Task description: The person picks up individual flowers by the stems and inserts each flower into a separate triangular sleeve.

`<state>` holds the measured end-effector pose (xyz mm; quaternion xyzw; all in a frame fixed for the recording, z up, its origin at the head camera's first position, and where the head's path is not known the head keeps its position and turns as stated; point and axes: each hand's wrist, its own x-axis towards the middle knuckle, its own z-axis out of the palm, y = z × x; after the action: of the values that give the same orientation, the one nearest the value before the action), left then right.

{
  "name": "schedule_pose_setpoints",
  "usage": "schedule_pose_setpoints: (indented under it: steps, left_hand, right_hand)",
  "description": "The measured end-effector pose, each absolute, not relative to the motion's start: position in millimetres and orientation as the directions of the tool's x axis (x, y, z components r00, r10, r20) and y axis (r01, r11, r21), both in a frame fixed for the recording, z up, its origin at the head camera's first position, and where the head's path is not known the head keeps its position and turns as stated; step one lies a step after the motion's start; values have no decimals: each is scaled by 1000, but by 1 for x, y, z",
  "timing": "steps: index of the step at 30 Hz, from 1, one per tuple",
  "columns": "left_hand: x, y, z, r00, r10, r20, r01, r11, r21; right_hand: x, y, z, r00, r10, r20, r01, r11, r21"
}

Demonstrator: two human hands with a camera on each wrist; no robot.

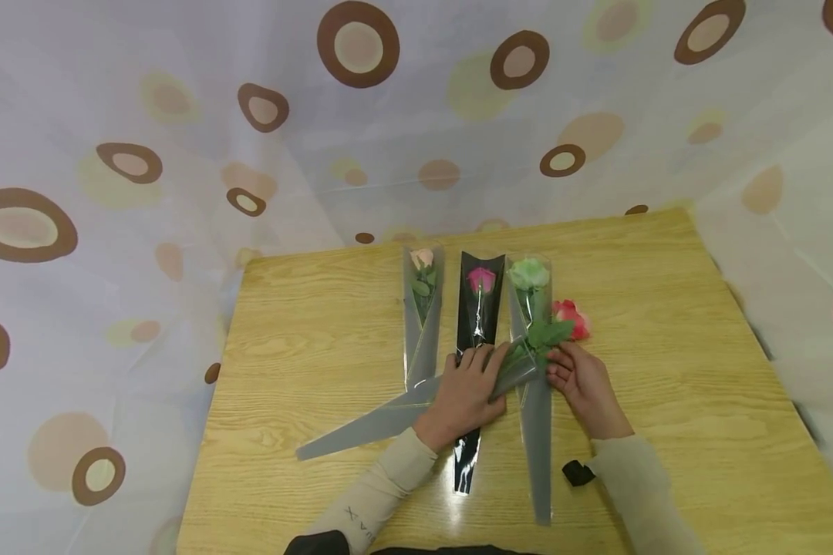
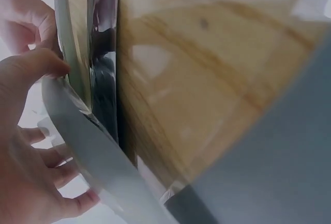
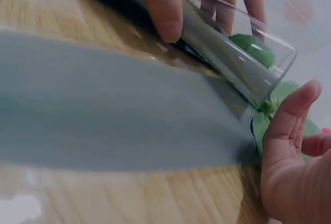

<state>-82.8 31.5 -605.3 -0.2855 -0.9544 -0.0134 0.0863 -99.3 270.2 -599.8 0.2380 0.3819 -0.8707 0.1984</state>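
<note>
My left hand [image 1: 463,395] holds a grey and clear tapered flower sleeve [image 1: 361,428] aslant over the other wrapped flowers. In the left wrist view, its thumb and fingers lie on either side of that sleeve. The green leaves [image 1: 550,333] of a red-pink artificial rose [image 1: 572,319] are at the sleeve's wide mouth, and part of its greenery shows inside. At those leaves my right hand [image 1: 586,387] pinches the rose by its stem; the exact contact is partly hidden. In the right wrist view, a leaf [image 3: 253,49] shows within the clear rim.
A peach rose in a sleeve [image 1: 422,339], a magenta rose in a black sleeve [image 1: 482,301] and a pale green rose in a grey sleeve [image 1: 537,455] lie side by side on the wooden table [image 1: 673,370]. A small black piece [image 1: 578,472] lies by the right cuff.
</note>
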Motion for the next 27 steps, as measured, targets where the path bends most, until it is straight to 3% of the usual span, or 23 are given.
schedule_pose_setpoints:
  steps: [8, 12, 15, 27]
  left_hand:
    - [-83, 32, -606, -801, 550, 238, 560, 828, -30]
    - [-82, 33, -605, -797, 552, 246, 566, 824, -19]
    - [-82, 33, -604, -798, 549, 249, 567, 824, -2]
    - [-85, 33, -605, -803, 531, 271, 570, 817, 88]
  right_hand:
    - [-107, 273, -610, -785, -271, -557, 502, -804, -317]
    - [-110, 273, -611, -776, -292, -559, 495, -832, -253]
    - [-110, 272, -609, -786, -272, -556, 492, -819, -294]
    - [-95, 260, -588, -910, -94, -405, 364, -651, -666]
